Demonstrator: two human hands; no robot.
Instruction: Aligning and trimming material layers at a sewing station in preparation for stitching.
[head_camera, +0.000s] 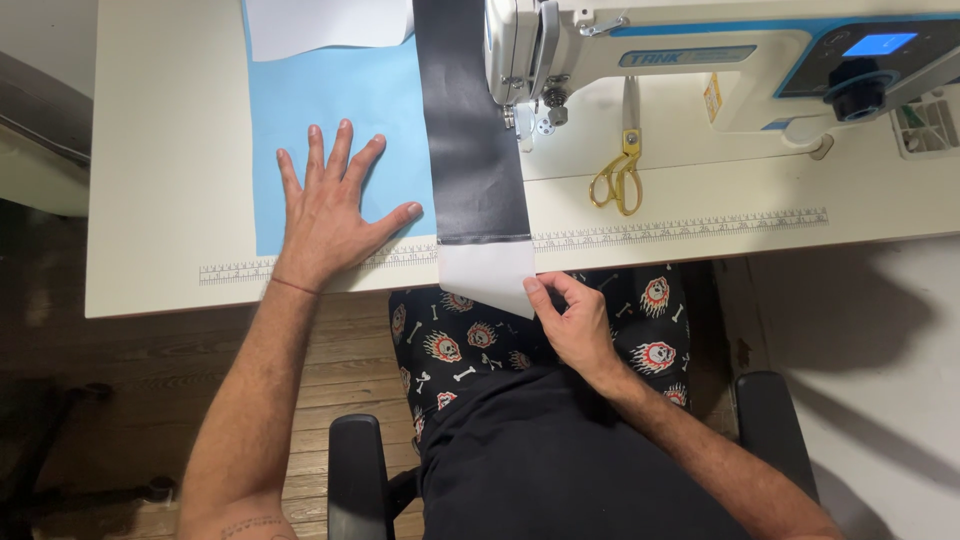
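The left hand (330, 215) is being pressed flat on a light blue sheet (340, 100) lying on the white desk (160, 150), its fingers (318, 150) spread wide apart and holding nothing. The heel of that hand is being rested near the printed ruler strip (680, 228) running along the desk's front edge.

A long black fabric strip (470, 130) is being laid just to the right of the blue sheet, running from the far side of the desk, past the foot of the sewing machine (700, 60), to the front edge. Its white end (488, 275) is hanging over the edge of the desk, and the lower right corner of that end is being pinched by the right hand (572, 325), with thumb and fingers (535, 290) closed together on the material, just above the lap.

Gold-handled scissors (620, 165) are lying on the desk to the right of the strip, beneath the machine's arm, well apart from both hands. A white sheet (320, 25) is being overlapped onto the far end of the blue one. Patterned shorts (470, 345) and a black chair armrest (355, 470) are being shown below.
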